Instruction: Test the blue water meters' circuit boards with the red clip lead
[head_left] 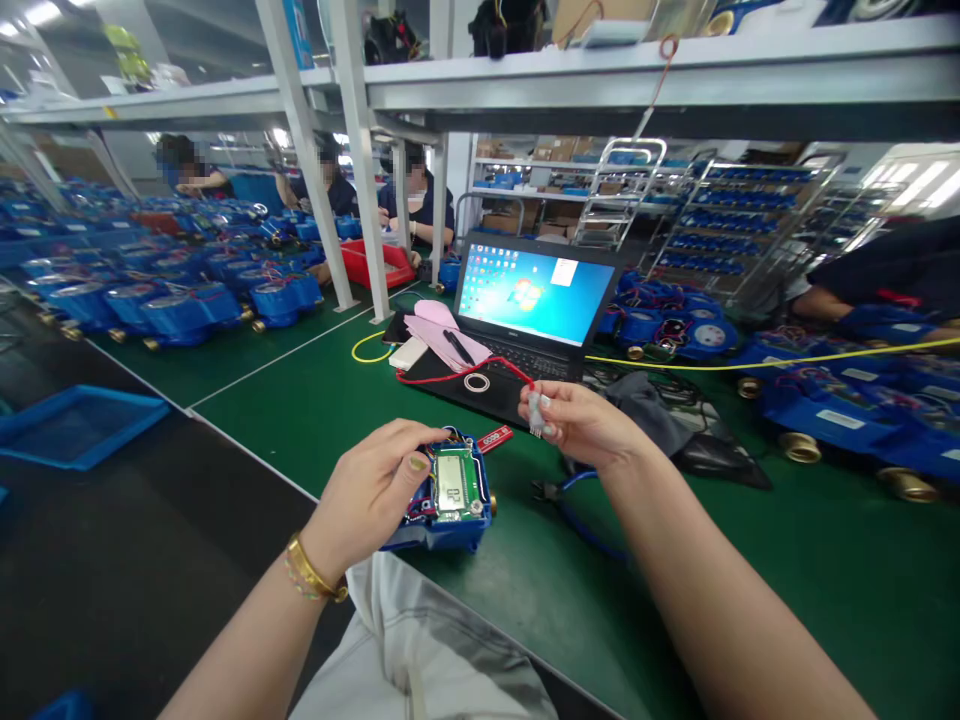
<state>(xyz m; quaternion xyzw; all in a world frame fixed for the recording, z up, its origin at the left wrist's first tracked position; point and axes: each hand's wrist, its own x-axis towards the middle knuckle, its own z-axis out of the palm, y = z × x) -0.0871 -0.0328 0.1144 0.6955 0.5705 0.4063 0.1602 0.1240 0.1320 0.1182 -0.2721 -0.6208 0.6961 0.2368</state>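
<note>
My left hand (371, 485) grips a blue meter housing (450, 540) at the table's near edge, its fingers over the far side and its thumb on the left. The housing has no cover, so a green circuit board with an LCD display (451, 482) and some wires show. In my right hand (585, 420), pinched between thumb and fingers, is a small pale pin connector (535, 412) with metal pins pointing down. From it a red cable (450, 376) runs left to a white adapter box (409, 353). The connector is apart from the meter.
An open laptop (532, 295) stands ahead, with pink papers (442, 335) and a black pen on its left. A red strip (495, 438) lies behind the meter. Many blue meters (187, 305) fill the left; more (832, 400) lie right, near another person's arm. Shelf posts (360, 160) rise ahead.
</note>
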